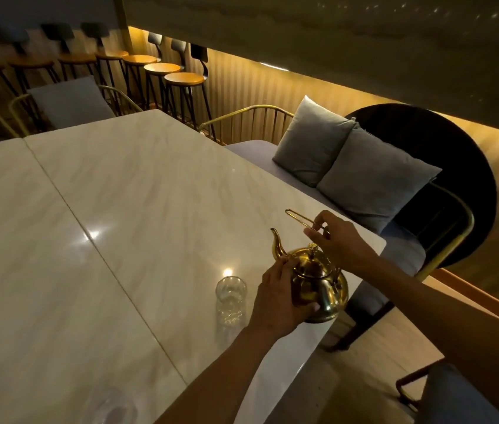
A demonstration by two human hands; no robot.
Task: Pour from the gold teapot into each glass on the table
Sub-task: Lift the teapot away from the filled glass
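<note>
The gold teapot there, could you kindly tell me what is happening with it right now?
A person is handling the shiny gold metal teapot with both bare hands at the near right corner of the pale marble table. The left hand cups its round body, while the right hand grips the thin wire handle above. The spout points away, not over the clear drinking glass standing just left of it, so no pouring shows yet.

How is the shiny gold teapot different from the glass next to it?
The gold teapot is solid and mirror-shiny; the glass is clear, so the table shows through it. The teapot has a spout, lid and handle; the glass is open on top. The left hand and right hand hold the teapot; nothing touches the glass. Both are upright.
</note>
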